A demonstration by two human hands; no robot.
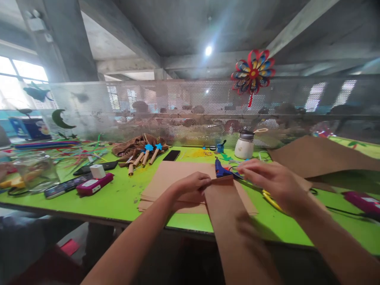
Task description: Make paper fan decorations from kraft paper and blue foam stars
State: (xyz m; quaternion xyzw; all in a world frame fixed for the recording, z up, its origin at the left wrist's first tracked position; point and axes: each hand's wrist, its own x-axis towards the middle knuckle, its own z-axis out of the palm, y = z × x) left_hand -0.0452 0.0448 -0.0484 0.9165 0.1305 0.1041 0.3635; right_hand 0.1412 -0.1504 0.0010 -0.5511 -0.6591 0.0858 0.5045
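Note:
My left hand [197, 183] is closed on the left edge of a long brown kraft paper strip [225, 221], close to its folded far end. The strip hangs over the table's front edge toward me. My right hand [274, 184] is raised to the right of the fold, fingertips pressed together; whatever lies between them, if anything, I cannot make out. A blue glue gun [221, 169] lies just beyond the fold, between my hands. Beneath the strip is a stack of brown paper sheets [169, 182]. A yellow-handled tool [271, 200] is partly hidden under my right hand.
On the green table [127, 202] are a black phone [171, 155], paper rolls with blue stars [145, 156], a glass jar [37, 172] and a purple box [94, 184]. A white bottle [244, 145] stands behind my right hand. Large brown paper [323, 158] covers the right side.

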